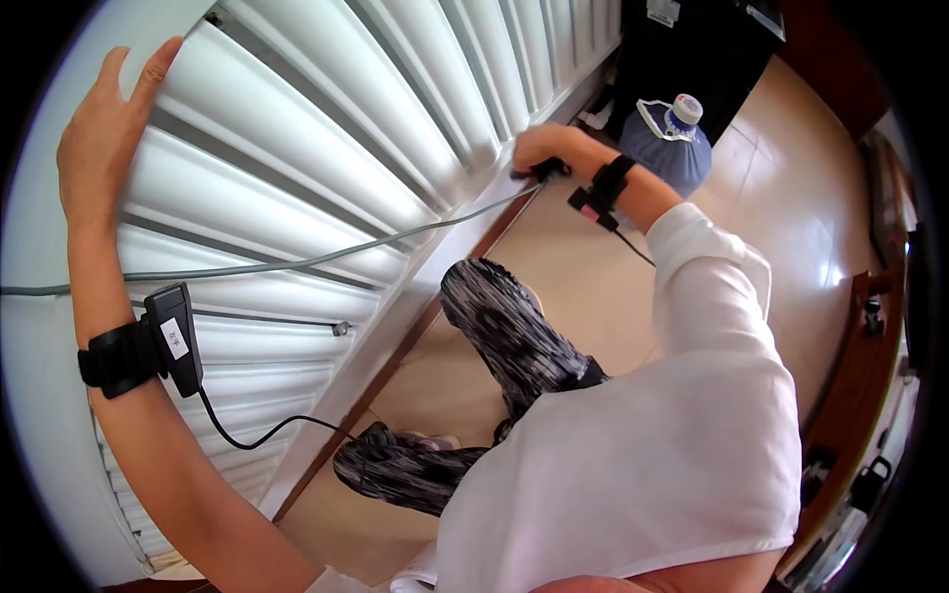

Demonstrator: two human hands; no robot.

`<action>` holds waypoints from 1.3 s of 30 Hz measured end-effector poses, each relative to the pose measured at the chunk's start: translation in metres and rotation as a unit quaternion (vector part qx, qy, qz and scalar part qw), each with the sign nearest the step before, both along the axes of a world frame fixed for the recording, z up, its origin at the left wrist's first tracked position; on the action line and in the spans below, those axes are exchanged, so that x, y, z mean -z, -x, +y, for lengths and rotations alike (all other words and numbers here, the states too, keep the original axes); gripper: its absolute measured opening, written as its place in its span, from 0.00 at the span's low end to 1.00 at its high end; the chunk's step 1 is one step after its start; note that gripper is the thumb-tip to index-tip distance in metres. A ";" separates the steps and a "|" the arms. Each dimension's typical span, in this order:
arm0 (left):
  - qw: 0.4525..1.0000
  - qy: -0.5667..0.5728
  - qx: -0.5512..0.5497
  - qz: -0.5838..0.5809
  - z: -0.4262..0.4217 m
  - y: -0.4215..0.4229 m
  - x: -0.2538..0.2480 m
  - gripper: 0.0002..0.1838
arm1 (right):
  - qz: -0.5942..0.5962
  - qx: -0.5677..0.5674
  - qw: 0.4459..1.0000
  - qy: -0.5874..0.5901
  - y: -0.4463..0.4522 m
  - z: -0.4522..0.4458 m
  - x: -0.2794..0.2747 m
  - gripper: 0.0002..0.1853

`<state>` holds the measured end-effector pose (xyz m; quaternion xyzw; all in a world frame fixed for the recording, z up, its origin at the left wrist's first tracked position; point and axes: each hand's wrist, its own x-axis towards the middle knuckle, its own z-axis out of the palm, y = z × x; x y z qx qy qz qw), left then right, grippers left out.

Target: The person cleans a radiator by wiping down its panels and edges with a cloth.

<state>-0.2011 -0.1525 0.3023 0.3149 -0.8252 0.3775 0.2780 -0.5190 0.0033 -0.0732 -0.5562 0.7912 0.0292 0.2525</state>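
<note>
A white ribbed radiator [297, 99] spans the upper left of the head view. My left hand [104, 138] rests against its far edge, thumb and fingers apart, holding nothing visible. Low at the radiator's right end is my right hand [544, 148], slightly blurred, with curled fingers. Something dark [558, 169] shows beneath this hand; what it is cannot be made out. A grey cable [395, 237] crosses in front of the radiator and reaches the right hand. Black straps with small devices sit on both wrists, the left device [174, 339] bearing a white label.
A large translucent water jug [667, 153] with a white cap and handle stands on the tiled floor [761, 198], just past my right forearm. Behind it is a black cabinet [717, 59]. Wooden furniture [840, 366] lines the right side. My legs in patterned trousers [509, 326] are close to the radiator.
</note>
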 end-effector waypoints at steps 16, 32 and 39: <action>1.000 0.018 -0.016 -0.001 -0.004 -0.001 -0.002 0.52 | 0.090 0.243 0.891 0.372 0.025 0.032 0.062 0.23; 0.999 0.030 -0.026 0.004 -0.004 0.000 0.003 0.50 | -0.003 0.507 0.735 0.449 0.021 -0.023 0.098 0.34; 0.998 0.059 -0.028 0.014 -0.020 -0.006 0.007 0.52 | -0.336 0.520 0.510 0.597 0.073 0.024 0.080 0.19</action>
